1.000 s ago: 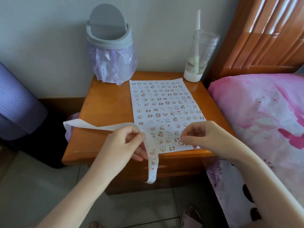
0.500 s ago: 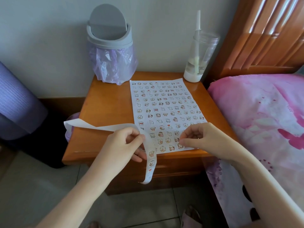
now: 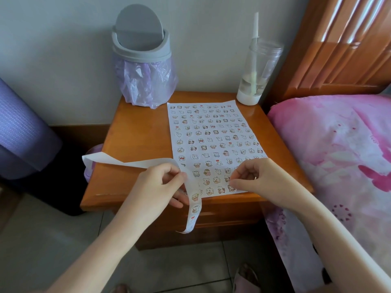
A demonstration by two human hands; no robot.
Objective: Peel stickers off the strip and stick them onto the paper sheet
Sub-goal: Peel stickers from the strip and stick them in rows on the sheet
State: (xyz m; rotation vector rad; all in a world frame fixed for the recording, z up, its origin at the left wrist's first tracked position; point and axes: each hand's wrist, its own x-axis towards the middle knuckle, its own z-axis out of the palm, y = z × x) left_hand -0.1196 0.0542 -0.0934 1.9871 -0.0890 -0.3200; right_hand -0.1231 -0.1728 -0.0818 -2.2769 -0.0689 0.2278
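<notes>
A white paper sheet (image 3: 211, 132) covered with rows of small cartoon stickers lies on the wooden nightstand (image 3: 137, 134). My left hand (image 3: 160, 185) pinches a long white sticker strip (image 3: 135, 163) near the sheet's lower left corner. The strip's bare end trails left past the table edge. Its other end, with a few stickers, hangs down over the front. My right hand (image 3: 258, 178) rests on the sheet's lower right corner with fingers curled, thumb and fingertips pinching a small sticker down against the paper. The sticker is mostly hidden under the fingertips.
A grey swing-lid bin (image 3: 143, 60) with a purple bag stands at the back left of the nightstand. A clear cup with a straw (image 3: 258, 66) stands at the back right. A pink bed (image 3: 338, 155) borders the right side, and a purple rolled mat (image 3: 19, 127) the left.
My right hand has come down a little onto the sheet's lower right corner. The strip's hanging end has risen slightly. My left hand has hardly moved.
</notes>
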